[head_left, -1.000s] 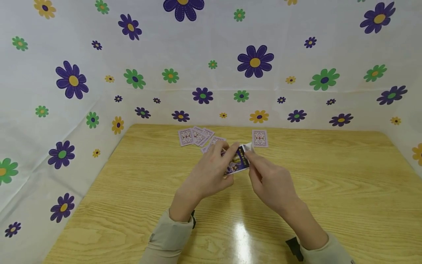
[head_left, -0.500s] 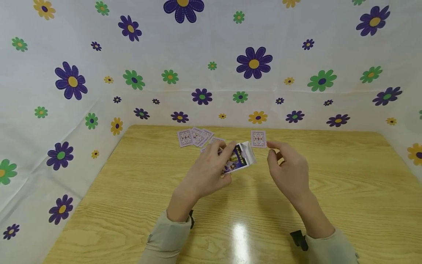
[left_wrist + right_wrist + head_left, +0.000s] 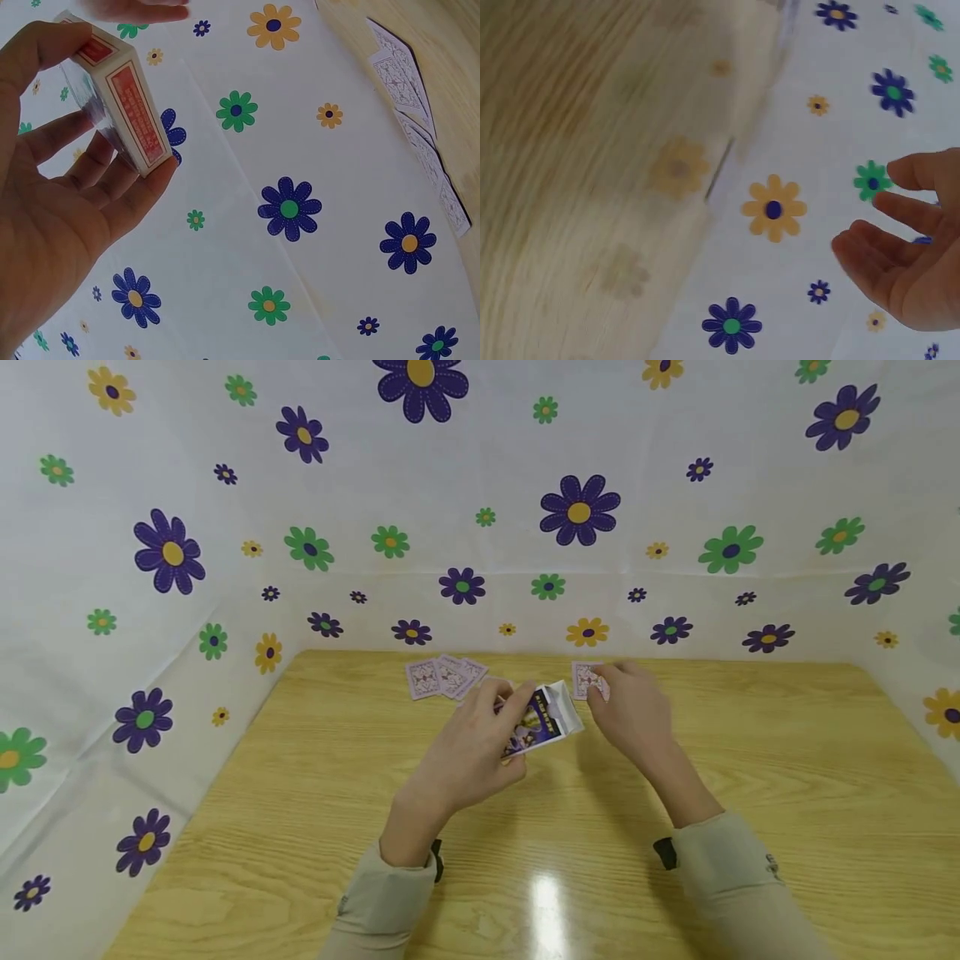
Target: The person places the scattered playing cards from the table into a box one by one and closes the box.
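My left hand [image 3: 457,752] grips a playing-card box [image 3: 536,722], thumb and fingers on opposite sides. The box's white end flap [image 3: 572,710] stands open toward the right. In the left wrist view, a red panel shows on the side of the card box [image 3: 131,112]. My right hand [image 3: 637,710] is over a single face-down playing card [image 3: 583,680], hiding its right part. In the right wrist view, the fingers of my right hand [image 3: 915,262] are loosely bent, with nothing between them.
Several face-down playing cards [image 3: 423,678] lie overlapping at the back of the wooden table [image 3: 315,793], left of the box. One is partly hidden behind my left hand. A white flowered cloth [image 3: 495,468] rises behind the table and along its sides.
My right hand has let go of the box's flap, moved right, then come over the single card. The flap now stands away from the box. My left hand keeps its grip.
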`<state>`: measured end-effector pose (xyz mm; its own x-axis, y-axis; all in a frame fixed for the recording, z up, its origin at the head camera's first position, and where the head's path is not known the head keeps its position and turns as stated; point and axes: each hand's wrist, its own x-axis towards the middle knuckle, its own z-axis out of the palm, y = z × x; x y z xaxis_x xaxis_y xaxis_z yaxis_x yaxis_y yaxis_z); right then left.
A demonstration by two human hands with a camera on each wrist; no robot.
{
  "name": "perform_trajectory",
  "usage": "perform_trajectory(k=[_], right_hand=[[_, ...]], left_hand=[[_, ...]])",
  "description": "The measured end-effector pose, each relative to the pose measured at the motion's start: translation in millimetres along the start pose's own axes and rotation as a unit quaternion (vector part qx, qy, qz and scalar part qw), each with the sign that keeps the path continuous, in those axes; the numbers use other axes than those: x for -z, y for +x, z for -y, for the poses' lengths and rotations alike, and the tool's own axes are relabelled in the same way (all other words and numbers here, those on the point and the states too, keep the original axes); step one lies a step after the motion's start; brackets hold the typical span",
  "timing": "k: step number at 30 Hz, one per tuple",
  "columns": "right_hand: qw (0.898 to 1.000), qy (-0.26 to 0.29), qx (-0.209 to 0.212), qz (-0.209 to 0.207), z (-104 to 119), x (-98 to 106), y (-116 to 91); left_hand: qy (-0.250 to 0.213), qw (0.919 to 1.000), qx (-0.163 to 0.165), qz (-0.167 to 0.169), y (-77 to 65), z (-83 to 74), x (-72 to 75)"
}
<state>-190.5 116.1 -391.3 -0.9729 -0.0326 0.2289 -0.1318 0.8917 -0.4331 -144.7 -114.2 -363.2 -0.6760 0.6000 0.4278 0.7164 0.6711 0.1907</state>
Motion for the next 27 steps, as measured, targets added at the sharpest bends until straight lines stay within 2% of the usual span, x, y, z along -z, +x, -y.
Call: perform_trajectory(k=[3, 6, 9, 11, 14, 17, 22, 27], right_hand=[[0.996, -0.033, -0.005, 0.081, -6.2, -11.7, 12.0], [0.986, -0.059, -0.018, 0.155, -13.7, -24.2, 20.1], [0.974, -0.075, -0.032, 0.212, -20.2, -35.8, 24.9], [0.968, -0.077, -0.036, 0.235, -23.6, -42.0, 26.8], [0.965, -0.086, -0.036, 0.246, -28.3, -47.6, 28.4], [0.966, -0.084, -0.038, 0.243, -31.3, -47.8, 29.3], [0.971, -0.063, -0.038, 0.226, -37.6, -42.5, 31.2], [0.977, -0.051, -0.035, 0.204, -53.5, -36.1, 33.3]], left_hand=[[-0.002, 1.0, 0.001, -0.001, 0.6, 0.5, -0.1], [-0.005, 1.0, 0.004, 0.002, 1.2, 0.9, -0.5], [-0.007, 0.9999, 0.013, 0.008, 0.7, 1.4, -0.7], [-0.006, 0.9998, 0.018, 0.012, 0.0, 1.7, -0.7], [-0.006, 0.9995, 0.024, 0.017, -1.2, 1.6, -0.3], [-0.008, 0.9993, 0.029, 0.021, -2.3, 1.7, 0.5], [-0.003, 0.9991, 0.034, 0.023, -3.0, 3.5, 1.3], [0.0, 0.9992, 0.029, 0.029, -3.4, 5.0, 1.3]])
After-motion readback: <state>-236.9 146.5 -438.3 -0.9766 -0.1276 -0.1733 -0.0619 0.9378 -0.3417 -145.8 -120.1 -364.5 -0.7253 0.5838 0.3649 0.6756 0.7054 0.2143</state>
